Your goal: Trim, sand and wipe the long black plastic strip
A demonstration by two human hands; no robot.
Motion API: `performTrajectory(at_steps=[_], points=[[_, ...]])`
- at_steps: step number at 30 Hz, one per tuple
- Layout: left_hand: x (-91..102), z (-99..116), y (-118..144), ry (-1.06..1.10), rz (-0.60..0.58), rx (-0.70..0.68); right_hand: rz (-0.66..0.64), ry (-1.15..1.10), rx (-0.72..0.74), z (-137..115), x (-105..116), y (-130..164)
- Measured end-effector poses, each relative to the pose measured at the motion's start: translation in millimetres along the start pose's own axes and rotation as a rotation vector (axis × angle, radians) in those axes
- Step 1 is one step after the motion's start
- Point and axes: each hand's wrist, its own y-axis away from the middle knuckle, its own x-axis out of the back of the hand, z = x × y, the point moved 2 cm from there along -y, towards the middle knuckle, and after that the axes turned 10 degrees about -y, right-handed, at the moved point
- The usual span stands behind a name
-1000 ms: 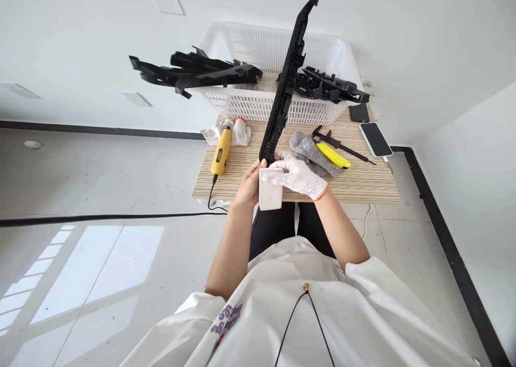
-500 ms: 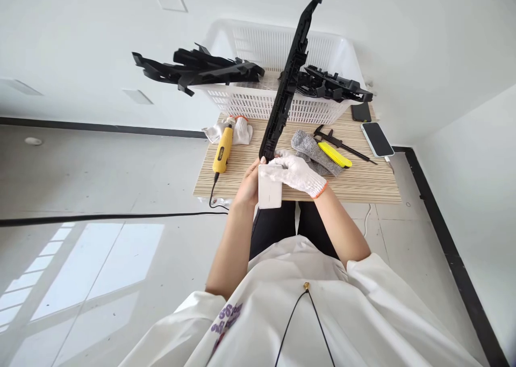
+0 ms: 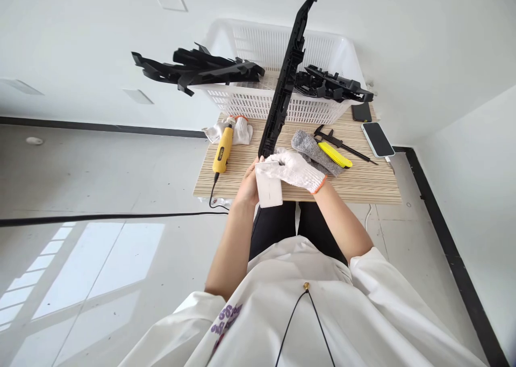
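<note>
My bare left hand point(image 3: 248, 187) is closed round the lower end of a long black plastic trim strip point(image 3: 282, 87), which slants up and away over the basket. My right hand point(image 3: 296, 169), in a white knitted glove with an orange cuff, is closed beside that end. Its thumb and fingers overlap the top of a small white rectangular block point(image 3: 269, 191) with rounded corners. That block partly hides my left fingers and the strip's near end. Whether the gloved fingertips also touch the strip is hidden.
A white plastic basket point(image 3: 242, 101) holds black parts on its left point(image 3: 201, 69) and right point(image 3: 332, 85). On the wooden table point(image 3: 355, 189) lie a yellow corded rotary tool point(image 3: 223, 151), a white glove point(image 3: 243, 132), a grey cloth point(image 3: 308, 146), a yellow brush point(image 3: 334, 155), calipers point(image 3: 344, 145) and a phone point(image 3: 378, 139).
The black strip's far end has swung slightly left. My right hand has shifted a little left, and the white block has tilted from upright, its top leaning left.
</note>
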Motion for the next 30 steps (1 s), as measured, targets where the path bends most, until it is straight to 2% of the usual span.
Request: performTrajectory(at_steps=[4,7,11,15,18,19,22,26,30], points=[[3.2,-2,-1,-0.015,-0.021,-0.03,0.133,-0.107,-0.04,1,1,-2],[5.4,-4,0,-0.018,0.007,0.004,-0.002,-0.122,-0.049,1,-3,-2],[1.8,0,3,0.004,-0.083,-0.047,0.088,-0.161,-0.018,-4,0,-1],[-2.5,5,6,-0.034,-0.129,-0.056,-0.062,-0.087,-0.018,-4,0,0],[-5.1,7,7,-0.008,-0.163,-0.086,0.076,-0.141,0.012,-1,6,0],[-5.9,8,7,0.001,-0.181,-0.096,0.086,-0.136,0.017,0,7,0],[-7.3,8,6,0.004,-0.207,-0.111,-0.041,-0.09,-0.041,2,6,1],[-8.1,7,5,0.014,-0.163,-0.046,0.094,-0.082,-0.049,-2,9,4],[-8.9,7,5,0.021,-0.141,0.018,-0.065,-0.038,-0.111,-4,6,9]])
